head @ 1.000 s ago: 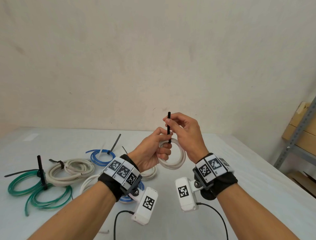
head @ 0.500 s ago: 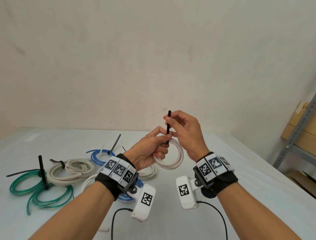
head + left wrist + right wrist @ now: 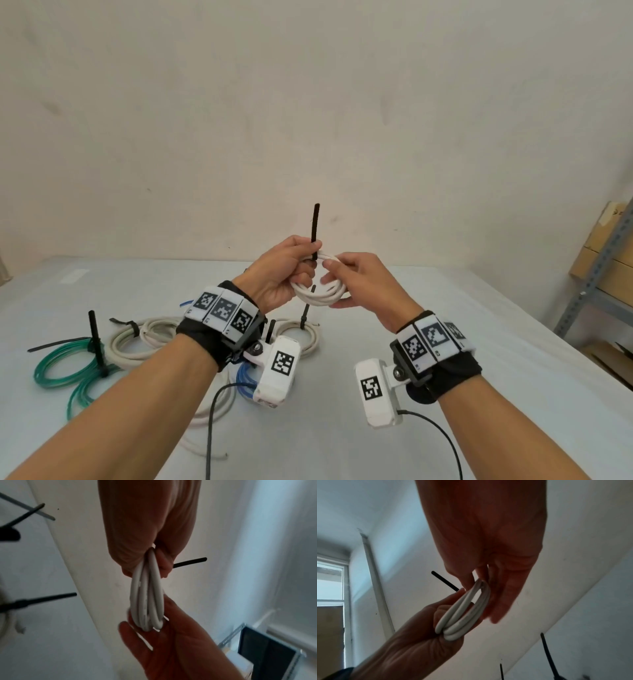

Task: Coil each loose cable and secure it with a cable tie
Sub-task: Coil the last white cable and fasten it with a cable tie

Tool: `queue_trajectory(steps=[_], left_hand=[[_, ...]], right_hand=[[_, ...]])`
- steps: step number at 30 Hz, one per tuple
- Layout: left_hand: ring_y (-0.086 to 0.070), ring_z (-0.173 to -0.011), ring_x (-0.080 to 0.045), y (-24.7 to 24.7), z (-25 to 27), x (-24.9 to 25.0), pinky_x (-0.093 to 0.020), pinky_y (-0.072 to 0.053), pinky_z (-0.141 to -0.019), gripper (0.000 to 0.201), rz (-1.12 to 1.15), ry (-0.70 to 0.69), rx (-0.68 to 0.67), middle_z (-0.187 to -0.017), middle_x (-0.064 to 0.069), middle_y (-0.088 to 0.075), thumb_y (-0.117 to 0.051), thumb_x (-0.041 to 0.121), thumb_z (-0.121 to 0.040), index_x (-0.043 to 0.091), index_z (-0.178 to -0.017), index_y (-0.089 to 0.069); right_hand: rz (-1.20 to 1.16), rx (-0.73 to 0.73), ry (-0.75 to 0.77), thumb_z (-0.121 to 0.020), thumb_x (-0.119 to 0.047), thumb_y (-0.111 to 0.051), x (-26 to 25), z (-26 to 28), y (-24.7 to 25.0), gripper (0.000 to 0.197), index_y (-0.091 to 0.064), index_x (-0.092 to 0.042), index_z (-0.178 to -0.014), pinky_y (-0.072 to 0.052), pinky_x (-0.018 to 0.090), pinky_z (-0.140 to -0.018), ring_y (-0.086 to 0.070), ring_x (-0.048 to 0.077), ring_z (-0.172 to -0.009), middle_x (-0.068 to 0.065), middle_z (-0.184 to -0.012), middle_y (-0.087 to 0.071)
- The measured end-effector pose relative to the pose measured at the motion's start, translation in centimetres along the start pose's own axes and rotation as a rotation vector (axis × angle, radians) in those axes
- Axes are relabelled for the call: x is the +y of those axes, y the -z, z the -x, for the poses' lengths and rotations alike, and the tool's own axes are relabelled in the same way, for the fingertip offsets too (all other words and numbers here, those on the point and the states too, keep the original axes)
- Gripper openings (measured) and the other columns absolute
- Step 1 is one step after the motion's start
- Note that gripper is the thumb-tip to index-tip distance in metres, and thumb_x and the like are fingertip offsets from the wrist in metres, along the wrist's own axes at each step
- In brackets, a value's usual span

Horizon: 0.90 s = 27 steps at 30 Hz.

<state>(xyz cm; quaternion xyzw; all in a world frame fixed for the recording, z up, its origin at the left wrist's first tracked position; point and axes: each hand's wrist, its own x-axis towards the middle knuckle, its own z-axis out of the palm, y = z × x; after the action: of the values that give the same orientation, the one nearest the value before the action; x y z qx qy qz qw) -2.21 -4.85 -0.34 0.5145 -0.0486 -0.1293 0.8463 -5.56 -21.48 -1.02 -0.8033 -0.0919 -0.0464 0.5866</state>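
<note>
Glossy white cable coil [image 3: 322,296] held up at frame centre, above the pale table [image 3: 479,329].
The left hand [image 3: 279,270] curls round the round loops and a thin, stiff black cable tie [image 3: 314,226] that stands upright; the right hand [image 3: 364,286], fingers nearly straight, cradles the coil's lower edge.

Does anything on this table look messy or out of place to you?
Yes. By the left forearm one white cable trails loose over the table, its end free, while the green cables are tied. Their black tie sticks straight up, its long tail untrimmed. The left hand grips another white coil.
</note>
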Motion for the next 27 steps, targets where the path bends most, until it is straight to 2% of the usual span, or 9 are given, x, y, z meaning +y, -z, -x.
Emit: queue_trajectory(steps=[2, 5, 8, 12, 15, 20, 23, 25, 27], left_hand=[[-0.042, -0.047, -0.010, 0.6, 0.2, -0.4, -0.018, -0.037, -0.042, 0.015, -0.162, -0.068, 0.040, -0.073, -0.008, -0.051, -0.068, 0.012, -0.099, 0.011, -0.090, -0.056], [-0.066, -0.076, -0.019, 1.7, 0.4, -1.1, -0.028, -0.051, -0.066, 0.017, -0.476, -0.246, 0.132, -0.086, -0.005, -0.073, -0.079, 0.022, -0.091, 0.006, -0.093, -0.073], [-0.073, -0.089, -0.013, 2.5, 0.3, -1.2, -0.028, -0.054, -0.081, 0.006, -0.666, -0.449, 0.217, -0.090, 0.003, -0.079, -0.086, 0.027, -0.083, 0.021, -0.083, -0.083], [-0.075, -0.081, -0.014, 2.4, 0.1, -0.9, -0.021, -0.056, -0.075, 0.005, -0.778, -0.595, 0.196, -0.078, 0.005, -0.079, -0.084, 0.021, -0.085, 0.017, -0.087, -0.085], [-0.073, -0.074, -0.014, 2.4, -0.5, -1.2, -0.029, -0.058, -0.073, 0.005, -0.884, -0.665, 0.215, -0.075, 0.005, -0.078, -0.081, 0.021, -0.088, 0.017, -0.088, -0.084], [-0.070, -0.068, -0.018, 2.4, -1.1, -2.3, -0.037, -0.054, -0.069, 0.011, -1.065, -0.821, 0.258, -0.073, 0.001, -0.077, -0.076, 0.022, -0.093, 0.015, -0.090, -0.084], [-0.075, -0.073, -0.015, 2.5, -1.3, -2.5, -0.030, -0.059, -0.072, 0.011, -0.951, -0.698, 0.269, -0.078, 0.004, -0.079, -0.079, 0.026, -0.091, 0.017, -0.094, -0.085], [-0.077, -0.079, -0.013, 2.7, -1.1, -2.4, -0.026, -0.060, -0.075, 0.012, -0.779, -0.503, 0.213, -0.088, 0.003, -0.081, -0.081, 0.024, -0.089, 0.015, -0.097, -0.084], [-0.078, -0.082, -0.018, 2.7, -0.7, -2.4, -0.029, -0.061, -0.074, 0.014, -0.611, -0.315, 0.122, -0.093, -0.006, -0.081, -0.079, 0.018, -0.091, 0.010, -0.102, -0.082]], right_hand=[[-0.121, -0.029, -0.029, -0.107, -0.025, -0.057, 0.3, 0.5, -0.6, 0.025, -0.071, -0.005, -0.112, -0.065, 0.039, -0.071, -0.069, 0.015, -0.070, 0.006, -0.083, -0.068], [-0.141, 0.014, -0.052, -0.110, -0.029, -0.051, 0.6, 0.2, -1.3, 0.029, -0.069, -0.006, -0.114, -0.057, 0.030, -0.064, -0.061, 0.010, -0.060, -0.001, -0.073, -0.060], [-0.102, 0.034, -0.035, -0.110, -0.028, -0.050, 1.0, -0.2, -1.9, 0.024, -0.069, -0.014, -0.116, -0.051, 0.029, -0.061, -0.059, 0.009, -0.057, -0.005, -0.069, -0.059], [-0.072, 0.088, -0.010, -0.108, -0.030, -0.051, 1.7, -0.5, -2.3, 0.024, -0.074, -0.022, -0.107, -0.049, 0.032, -0.062, -0.058, 0.011, -0.058, -0.007, -0.066, -0.056], [-0.020, 0.127, 0.007, -0.106, -0.032, -0.054, 2.1, -0.6, -2.5, 0.024, -0.076, -0.027, -0.101, -0.048, 0.033, -0.062, -0.057, 0.013, -0.060, -0.009, -0.063, -0.056], [0.103, 0.195, 0.034, -0.107, -0.030, -0.053, 2.2, -0.5, -2.5, 0.024, -0.075, -0.020, -0.106, -0.045, 0.022, -0.055, -0.060, 0.008, -0.057, -0.007, -0.066, -0.059], [0.116, 0.196, 0.025, -0.107, -0.031, -0.054, 2.5, -0.5, -2.3, 0.023, -0.073, -0.018, -0.106, -0.046, 0.022, -0.054, -0.060, 0.007, -0.056, -0.006, -0.069, -0.060], [0.080, 0.185, -0.025, -0.106, -0.031, -0.056, 3.0, -0.5, -2.1, 0.022, -0.072, -0.017, -0.106, -0.049, 0.026, -0.056, -0.061, 0.008, -0.057, -0.003, -0.072, -0.062], [-0.018, 0.160, -0.116, -0.106, -0.032, -0.057, 3.8, -0.3, -1.9, 0.020, -0.069, -0.015, -0.107, -0.053, 0.030, -0.059, -0.062, 0.011, -0.060, 0.001, -0.077, -0.062]])
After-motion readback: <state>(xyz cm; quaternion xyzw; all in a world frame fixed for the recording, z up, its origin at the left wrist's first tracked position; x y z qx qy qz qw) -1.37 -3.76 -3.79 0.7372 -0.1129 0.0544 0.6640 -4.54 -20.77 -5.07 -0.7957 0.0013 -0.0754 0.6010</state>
